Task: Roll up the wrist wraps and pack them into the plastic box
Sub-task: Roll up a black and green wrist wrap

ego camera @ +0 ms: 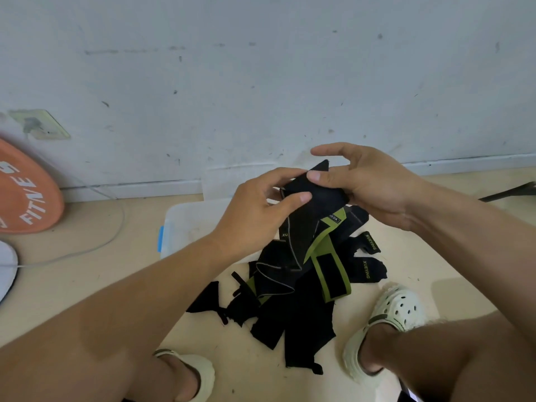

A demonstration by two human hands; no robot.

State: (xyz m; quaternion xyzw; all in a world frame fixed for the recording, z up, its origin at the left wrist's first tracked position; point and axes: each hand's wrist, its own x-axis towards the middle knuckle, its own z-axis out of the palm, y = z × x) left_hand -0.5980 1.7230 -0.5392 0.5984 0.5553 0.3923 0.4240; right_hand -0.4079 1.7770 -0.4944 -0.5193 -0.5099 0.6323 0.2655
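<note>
Two bare knees sit closest, down at 7 and 5 o'clock, with a pale shoe [388, 329] on the right foot and another pale shoe [193, 372] on the left foot. Between the feet, on the tan floor [116, 285], lies a messy pile of wraps [293, 309]. They are black, some with green edges and small yellow words.

Up above the pile, near the middle, both hands meet on one black wrap [313, 210]. The left hand [255, 210] comes in from 8 o'clock and pinches the top end of the wrap with its thumb and fingers. The right hand [368, 184] comes in from 3 o'clock. Its thumb presses on the top of the same wrap, and its fingers curl around the back. The pointer finger sticks out loose above. The rest of the wrap hangs down from the hands to the pile, with a green strip showing.

Right behind the hands and the pile sits a clear plastic box [188, 227] with a blue clip on its left side. The left hand hides part of it.

Far off at 9 o'clock, an orange disc [26, 192] leans on the wall [261, 82]. A thin white cord [95, 245] runs on the floor near it.
</note>
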